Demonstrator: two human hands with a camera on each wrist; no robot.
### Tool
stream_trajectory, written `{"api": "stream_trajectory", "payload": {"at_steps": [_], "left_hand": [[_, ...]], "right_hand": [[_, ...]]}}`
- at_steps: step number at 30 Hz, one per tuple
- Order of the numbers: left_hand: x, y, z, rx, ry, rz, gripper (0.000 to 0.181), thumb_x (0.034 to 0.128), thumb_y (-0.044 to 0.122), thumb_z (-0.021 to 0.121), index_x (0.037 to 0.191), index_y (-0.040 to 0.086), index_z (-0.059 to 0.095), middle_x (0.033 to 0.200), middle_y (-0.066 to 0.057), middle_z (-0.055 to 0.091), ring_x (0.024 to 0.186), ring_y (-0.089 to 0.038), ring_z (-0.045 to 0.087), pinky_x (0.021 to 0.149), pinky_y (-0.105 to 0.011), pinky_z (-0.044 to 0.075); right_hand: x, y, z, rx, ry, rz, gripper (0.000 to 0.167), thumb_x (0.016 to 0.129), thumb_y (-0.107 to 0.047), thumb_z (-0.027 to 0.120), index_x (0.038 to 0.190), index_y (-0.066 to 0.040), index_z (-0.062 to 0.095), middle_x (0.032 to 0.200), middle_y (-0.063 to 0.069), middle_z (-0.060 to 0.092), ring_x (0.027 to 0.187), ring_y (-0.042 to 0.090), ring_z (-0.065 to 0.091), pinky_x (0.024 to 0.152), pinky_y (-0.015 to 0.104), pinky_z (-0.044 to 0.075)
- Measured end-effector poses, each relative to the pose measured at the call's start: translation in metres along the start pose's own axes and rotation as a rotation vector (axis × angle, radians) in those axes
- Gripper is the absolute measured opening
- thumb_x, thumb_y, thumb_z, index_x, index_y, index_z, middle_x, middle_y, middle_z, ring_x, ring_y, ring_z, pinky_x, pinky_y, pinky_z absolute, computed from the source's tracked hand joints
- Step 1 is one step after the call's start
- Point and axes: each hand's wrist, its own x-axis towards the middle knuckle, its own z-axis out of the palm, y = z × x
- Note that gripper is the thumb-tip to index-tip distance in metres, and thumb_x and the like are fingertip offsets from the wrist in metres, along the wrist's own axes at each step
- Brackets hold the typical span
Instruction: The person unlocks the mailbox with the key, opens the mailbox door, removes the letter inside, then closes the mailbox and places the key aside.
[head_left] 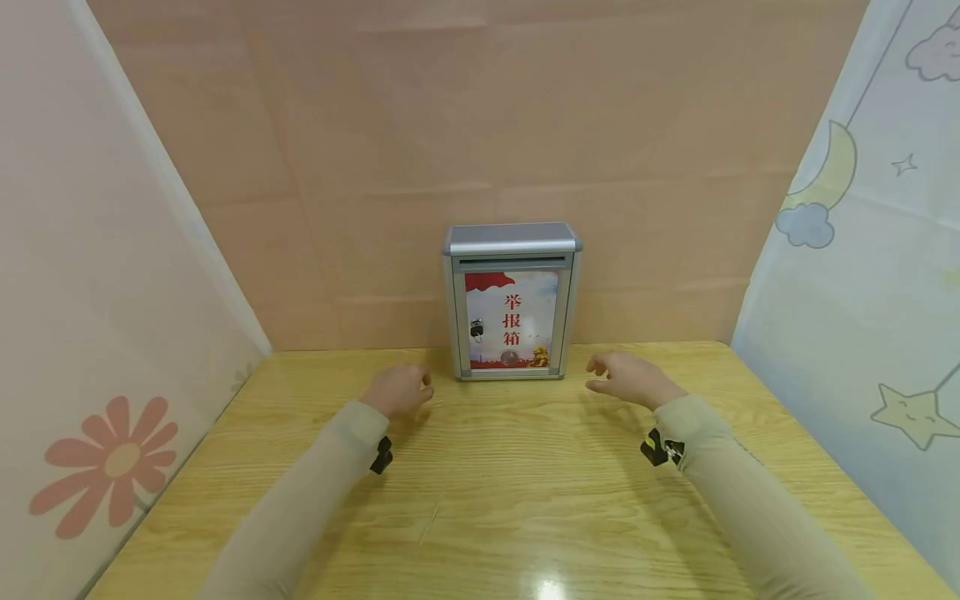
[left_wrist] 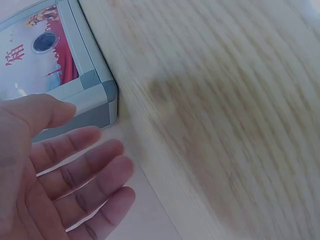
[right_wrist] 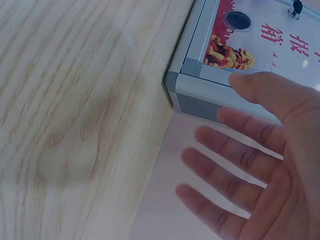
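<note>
A grey metal letter box (head_left: 512, 304) with a slot under its lid stands upright at the back of the table. Its front panel carries red characters and a round window. A small black key or lock piece (head_left: 477, 330) sits at the panel's left side. My left hand (head_left: 397, 389) hovers left of the box, apart from it, fingers relaxed and slightly bent. To the right of the box is my right hand (head_left: 626, 377), likewise holding nothing. Both wrist views show the thumb and spread fingers of the left hand (left_wrist: 75, 170) and right hand (right_wrist: 255, 160) near the box's lower sides.
The wooden table (head_left: 480, 500) spreads in front of the box. Behind it hangs a peach-coloured cloth (head_left: 480, 125). A flower-printed wall (head_left: 90, 250) bounds the left side, and a wall with moon and star prints (head_left: 847, 317) bounds the right.
</note>
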Motion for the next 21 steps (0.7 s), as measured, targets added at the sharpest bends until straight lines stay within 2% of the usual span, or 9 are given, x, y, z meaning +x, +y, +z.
{"api": "stream_trajectory", "payload": {"at_steps": [3, 5, 10, 14, 17, 21], "left_hand": [[-0.001, 0.003, -0.001, 0.006, 0.006, 0.002, 0.019, 0.0937, 0.029, 0.058, 0.1, 0.014, 0.068, 0.093, -0.002, 0.07, 0.066, -0.012, 0.058, 0.059, -0.033, 0.051], [-0.001, 0.004, -0.001, 0.004, 0.003, -0.001, 0.017, 0.0936, 0.028, 0.058, 0.097, 0.014, 0.068, 0.091, -0.001, 0.07, 0.068, -0.012, 0.058, 0.06, -0.034, 0.052], [0.005, 0.005, -0.003, -0.052, 0.007, -0.023, 0.018, 0.0951, 0.027, 0.055, 0.099, 0.014, 0.068, 0.091, 0.0, 0.069, 0.068, -0.012, 0.058, 0.062, -0.033, 0.051], [0.017, 0.006, -0.008, -0.239, 0.111, -0.053, 0.021, 0.0964, 0.024, 0.055, 0.103, 0.009, 0.067, 0.091, -0.004, 0.069, 0.072, -0.014, 0.06, 0.067, -0.033, 0.052], [0.028, 0.009, -0.012, -0.445, 0.22, -0.091, 0.021, 0.0967, 0.021, 0.056, 0.107, 0.005, 0.066, 0.099, -0.008, 0.068, 0.084, -0.02, 0.062, 0.076, -0.037, 0.053], [0.04, 0.015, -0.014, -0.691, 0.326, -0.131, 0.023, 0.0966, 0.016, 0.057, 0.112, -0.001, 0.062, 0.11, -0.016, 0.065, 0.101, -0.029, 0.061, 0.089, -0.042, 0.05]], "right_hand": [[0.001, 0.002, 0.0, 0.047, -0.007, 0.006, 0.021, 0.093, -0.028, 0.063, 0.097, -0.008, 0.062, 0.093, 0.006, 0.066, 0.083, 0.021, 0.063, 0.075, 0.042, 0.052], [0.002, 0.003, 0.001, 0.062, -0.008, 0.011, 0.017, 0.094, -0.028, 0.063, 0.091, -0.011, 0.06, 0.087, 0.002, 0.065, 0.075, 0.016, 0.059, 0.069, 0.038, 0.05], [0.009, 0.003, -0.001, 0.138, 0.024, 0.053, 0.015, 0.096, -0.023, 0.059, 0.091, -0.009, 0.06, 0.084, 0.004, 0.063, 0.07, 0.016, 0.056, 0.062, 0.032, 0.046], [0.02, 0.0, -0.005, 0.294, 0.13, 0.102, 0.017, 0.098, -0.018, 0.056, 0.1, -0.002, 0.06, 0.09, 0.011, 0.064, 0.077, 0.023, 0.061, 0.065, 0.034, 0.05], [0.029, -0.002, -0.006, 0.468, 0.201, 0.124, 0.027, 0.1, -0.017, 0.054, 0.114, 0.005, 0.054, 0.105, 0.02, 0.061, 0.091, 0.031, 0.062, 0.077, 0.041, 0.055], [0.041, -0.004, 0.001, 0.673, 0.27, 0.144, 0.039, 0.1, -0.016, 0.053, 0.127, 0.011, 0.045, 0.122, 0.026, 0.053, 0.107, 0.036, 0.058, 0.089, 0.043, 0.054]]}}
